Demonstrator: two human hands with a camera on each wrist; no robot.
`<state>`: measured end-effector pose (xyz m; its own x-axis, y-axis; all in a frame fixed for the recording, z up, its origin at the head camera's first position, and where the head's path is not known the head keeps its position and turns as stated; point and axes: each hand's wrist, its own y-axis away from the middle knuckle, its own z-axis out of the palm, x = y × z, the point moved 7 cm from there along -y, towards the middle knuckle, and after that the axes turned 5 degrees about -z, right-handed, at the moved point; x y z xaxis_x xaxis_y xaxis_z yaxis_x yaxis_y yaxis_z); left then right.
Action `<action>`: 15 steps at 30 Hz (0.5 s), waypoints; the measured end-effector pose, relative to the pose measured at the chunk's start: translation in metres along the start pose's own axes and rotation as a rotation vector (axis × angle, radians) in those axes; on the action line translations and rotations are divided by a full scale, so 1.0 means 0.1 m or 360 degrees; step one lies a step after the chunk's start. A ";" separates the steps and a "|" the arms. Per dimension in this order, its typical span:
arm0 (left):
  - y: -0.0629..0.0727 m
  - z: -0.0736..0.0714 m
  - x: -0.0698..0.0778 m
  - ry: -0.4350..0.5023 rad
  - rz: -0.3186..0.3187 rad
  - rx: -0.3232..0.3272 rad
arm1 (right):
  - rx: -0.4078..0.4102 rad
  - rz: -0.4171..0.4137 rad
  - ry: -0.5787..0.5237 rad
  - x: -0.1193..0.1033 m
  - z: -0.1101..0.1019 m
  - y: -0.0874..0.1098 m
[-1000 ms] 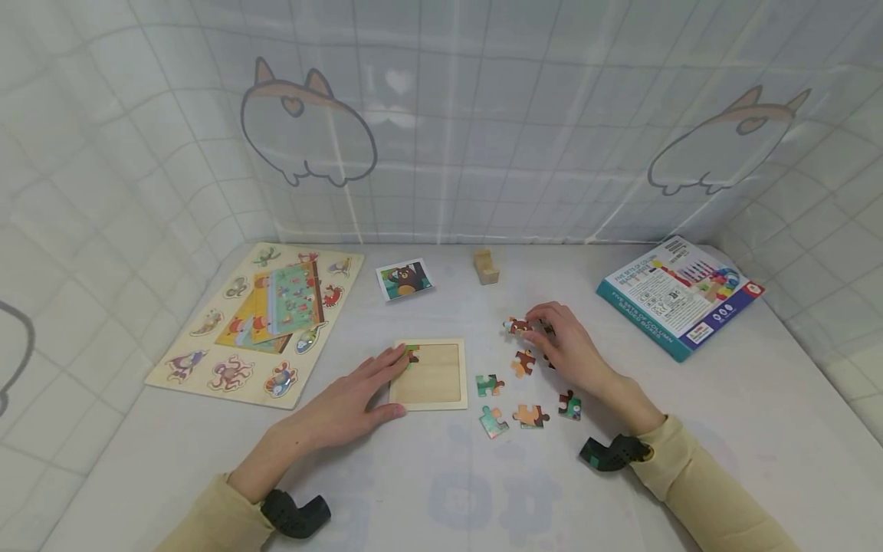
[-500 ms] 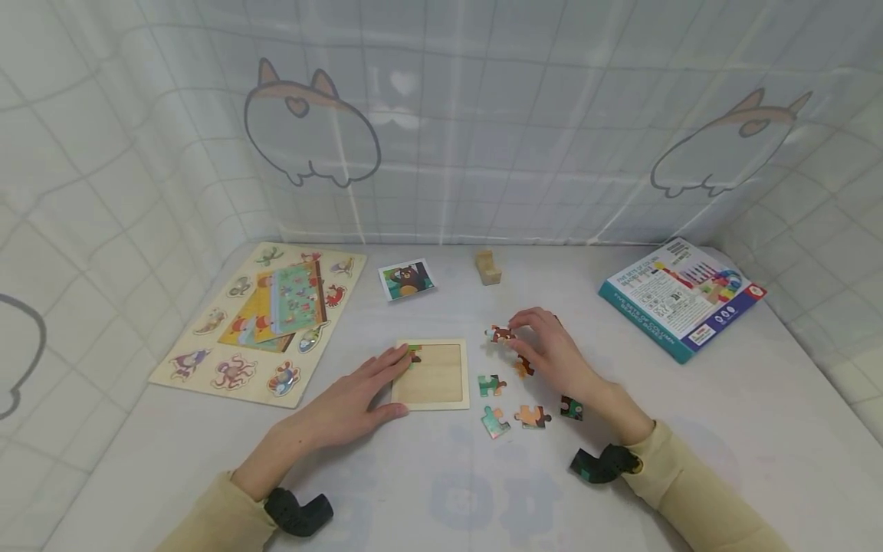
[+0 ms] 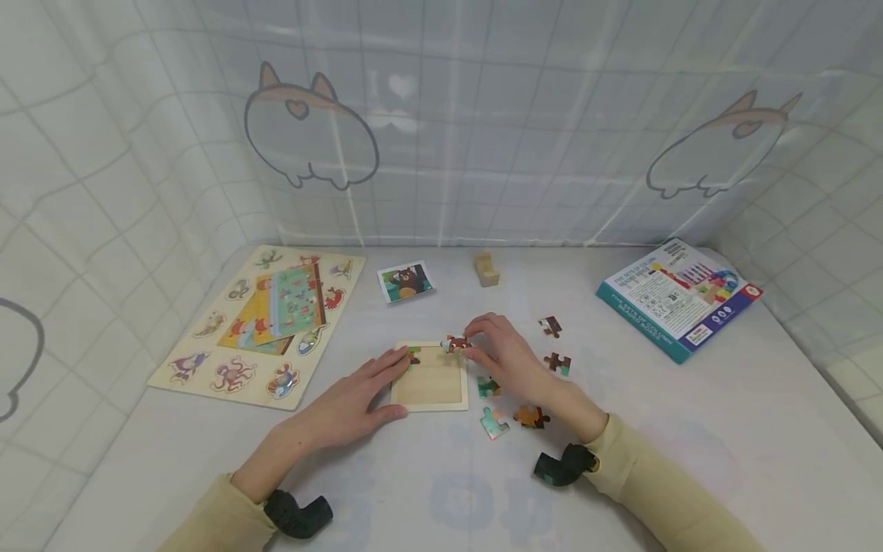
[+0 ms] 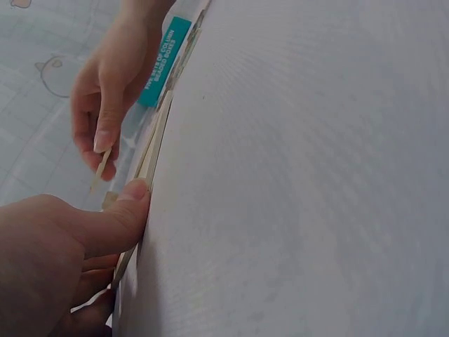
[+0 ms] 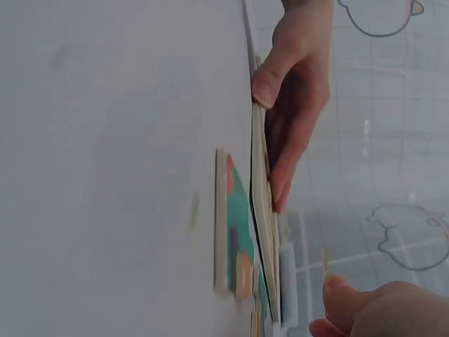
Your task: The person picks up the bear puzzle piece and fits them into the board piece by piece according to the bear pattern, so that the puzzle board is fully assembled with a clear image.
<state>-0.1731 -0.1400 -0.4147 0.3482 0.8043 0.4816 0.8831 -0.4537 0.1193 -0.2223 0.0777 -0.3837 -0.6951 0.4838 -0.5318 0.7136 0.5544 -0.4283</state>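
In the head view my right hand (image 3: 509,360) pinches a brown and white jigsaw piece (image 3: 454,344) between thumb and fingertips, over the upper right part of a square wooden puzzle tray (image 3: 464,383). The left wrist view shows that piece (image 4: 102,166) edge-on, raised above the tray. My left hand (image 3: 355,397) rests on the tray's left side, fingers extended and thumb near the lower left corner. Beside its fingertips, a green and brown piece (image 3: 414,355) lies in the tray's upper left corner, partly covered by the fingers.
Loose jigsaw pieces lie right of the tray, among them a teal one (image 3: 494,423) and an orange-brown one (image 3: 531,417). A bear picture card (image 3: 405,282) and small wooden block (image 3: 486,270) stand behind. A peg puzzle board (image 3: 200,360) lies left, a box (image 3: 679,299) right.
My right hand has carried the pinched piece leftward from among the loose pieces to above the tray, uncovering pieces on the right. My left hand has stayed on the tray.
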 end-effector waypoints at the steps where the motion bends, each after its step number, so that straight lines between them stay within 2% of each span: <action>1: 0.00 0.00 0.00 0.0001 -0.0001 -0.0002 | -0.0008 -0.0005 -0.0002 -0.02 0.03 -0.02; 15: 0.00 -0.01 0.03 0.0000 0.0011 0.0012 | -0.0064 -0.0010 -0.0042 -0.12 0.27 -0.22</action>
<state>-0.1723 -0.1384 -0.4122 0.3543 0.8011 0.4823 0.8829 -0.4565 0.1097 -0.2268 0.0418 -0.3875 -0.6965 0.4624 -0.5487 0.7048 0.5843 -0.4023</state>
